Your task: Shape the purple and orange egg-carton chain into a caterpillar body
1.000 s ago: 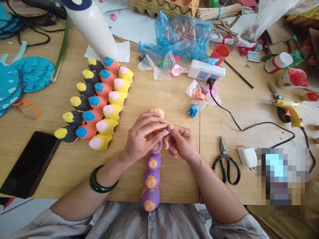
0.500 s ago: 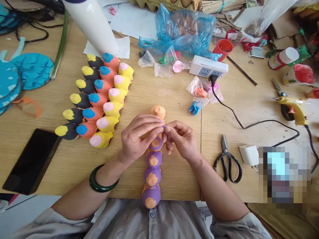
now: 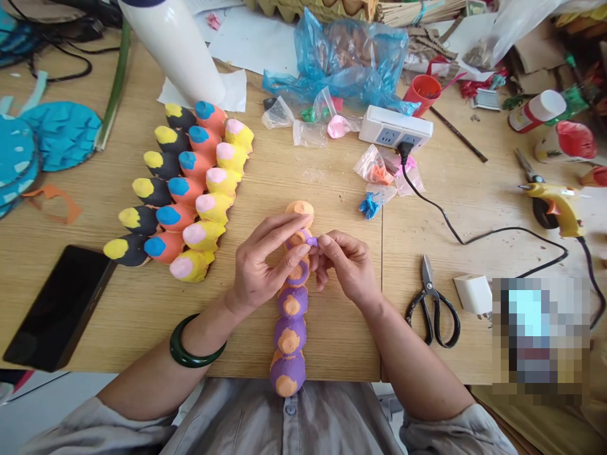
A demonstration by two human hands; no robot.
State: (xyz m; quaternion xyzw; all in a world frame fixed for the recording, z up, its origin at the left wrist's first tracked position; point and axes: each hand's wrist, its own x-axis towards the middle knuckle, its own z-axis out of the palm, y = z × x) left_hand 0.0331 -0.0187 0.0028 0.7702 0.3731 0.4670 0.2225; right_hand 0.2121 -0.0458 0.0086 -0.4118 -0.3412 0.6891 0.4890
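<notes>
A strip of egg-carton cups (image 3: 289,341) lies lengthwise before me, its nearer bumps coated in purple clay with orange tips. The farthest bump (image 3: 300,211) shows plain orange. Between thumb and fingertips, my right hand (image 3: 348,262) pinches a small piece of purple clay (image 3: 312,241) beside the upper bumps. My left hand (image 3: 263,256) is open over the strip's left side, fingers stretched toward the far bump and thumb apart, its tip close to the clay. Whether that thumb touches the clay I cannot tell. The fingers partly cover the second and third bumps from the far end.
Finished-looking carton strips (image 3: 177,187) in black, orange and yellow stand at left, above a phone (image 3: 57,306). Scissors (image 3: 429,297), a white adapter (image 3: 473,294) and a glue gun (image 3: 554,205) lie right. Farther back are a power strip (image 3: 397,129), clay bags (image 3: 374,172) and a white cylinder (image 3: 177,54).
My left thumb and fingers have parted, and the left fingertips have drawn off the purple clay. More of the clay and the bump beneath now shows. My right hand keeps its pinch.
</notes>
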